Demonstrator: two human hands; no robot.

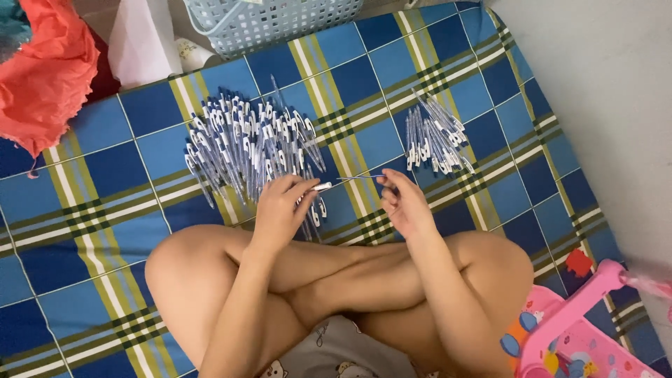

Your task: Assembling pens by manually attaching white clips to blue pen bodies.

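Pinching a white pen barrel in my left hand, right hand fingers gripping a thin refill, big pen pile just beyond my left fingers, smaller pile beyond my right.

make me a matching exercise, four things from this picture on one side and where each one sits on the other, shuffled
Things:
1. large pile of pens
2. small pile of pens
3. pale blue plastic basket
4. pink toy

Places:
A. top edge of the view, beyond the mat
B. bottom right corner
C. on the plaid mat, ahead of the left hand
D. on the plaid mat, beyond the right hand

Pairs: 1-C, 2-D, 3-A, 4-B
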